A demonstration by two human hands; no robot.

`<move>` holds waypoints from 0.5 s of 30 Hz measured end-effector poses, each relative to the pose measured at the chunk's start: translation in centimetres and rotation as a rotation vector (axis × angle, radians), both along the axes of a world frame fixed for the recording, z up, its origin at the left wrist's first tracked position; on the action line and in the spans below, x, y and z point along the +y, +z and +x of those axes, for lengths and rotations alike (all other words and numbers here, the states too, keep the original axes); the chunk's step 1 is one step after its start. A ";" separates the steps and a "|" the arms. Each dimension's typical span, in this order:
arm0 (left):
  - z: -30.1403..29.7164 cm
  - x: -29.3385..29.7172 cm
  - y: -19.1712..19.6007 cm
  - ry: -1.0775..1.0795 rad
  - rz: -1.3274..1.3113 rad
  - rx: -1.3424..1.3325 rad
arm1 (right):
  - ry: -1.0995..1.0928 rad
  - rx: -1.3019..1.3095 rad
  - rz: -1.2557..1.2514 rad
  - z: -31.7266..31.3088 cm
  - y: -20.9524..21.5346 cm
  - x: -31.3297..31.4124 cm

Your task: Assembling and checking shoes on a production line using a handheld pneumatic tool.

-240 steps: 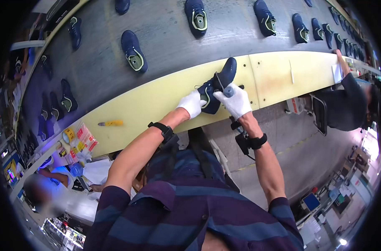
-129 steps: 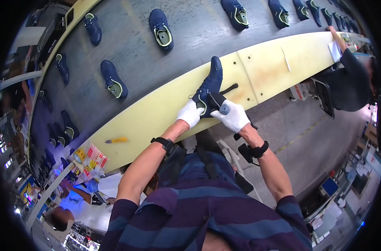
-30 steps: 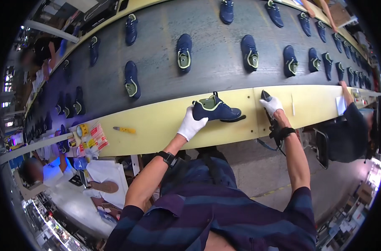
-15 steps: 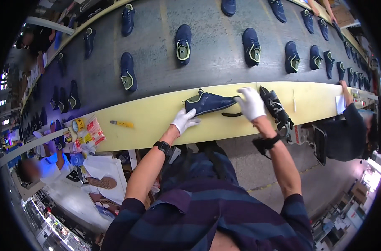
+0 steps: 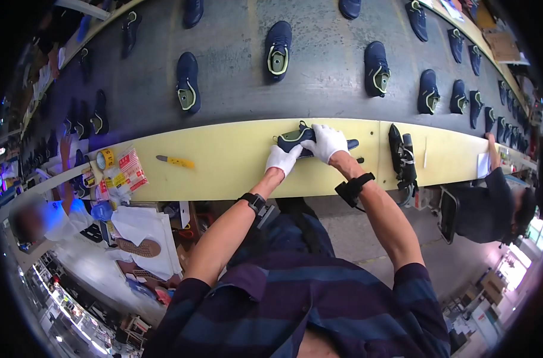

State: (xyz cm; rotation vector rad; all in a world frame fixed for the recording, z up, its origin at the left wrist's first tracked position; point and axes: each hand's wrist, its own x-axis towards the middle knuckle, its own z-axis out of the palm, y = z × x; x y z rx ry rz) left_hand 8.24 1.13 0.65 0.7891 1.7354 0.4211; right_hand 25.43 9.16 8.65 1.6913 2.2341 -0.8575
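Observation:
A navy blue sneaker (image 5: pixel 290 138) with a green insole and yellow-green collar edging lies on the yellow bench, its toe to the right. My left hand (image 5: pixel 282 159), in a white glove, is closed on the near side of its heel. Across the laces and middle of the shoe lies my gloved right hand (image 5: pixel 329 143), fingers wrapped over the upper. The toe shows beyond the right hand, while most of the laces are hidden under it. Close to the right wrist, the end of a small dark object (image 5: pixel 359 160) shows on the bench.
More navy sneakers (image 5: pixel 278 51) stand on the grey conveyor belt (image 5: pixel 235 77) beyond the bench (image 5: pixel 223 173). A black tool with a cable (image 5: pixel 402 155) lies to the right. A yellow-handled cutter (image 5: pixel 177 161) and tape roll (image 5: pixel 105 159) are leftward. Co-workers sit at both sides.
My right hand has come down from the shoe's toe onto its middle. The left hand has moved slightly right at the heel. The nearer belt shoes appear farther right as the view shifts.

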 end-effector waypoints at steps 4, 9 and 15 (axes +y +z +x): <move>-0.2 -0.9 -1.7 0.033 0.000 0.115 | -0.014 -0.016 -0.032 -1.2 0.7 0.3; 0.4 -0.3 1.7 -0.038 -0.034 0.105 | -0.040 -0.066 -0.032 -0.1 -0.2 -0.1; -0.2 -0.3 2.6 -0.044 -0.081 0.118 | -0.036 -0.022 -0.061 -0.8 0.6 0.2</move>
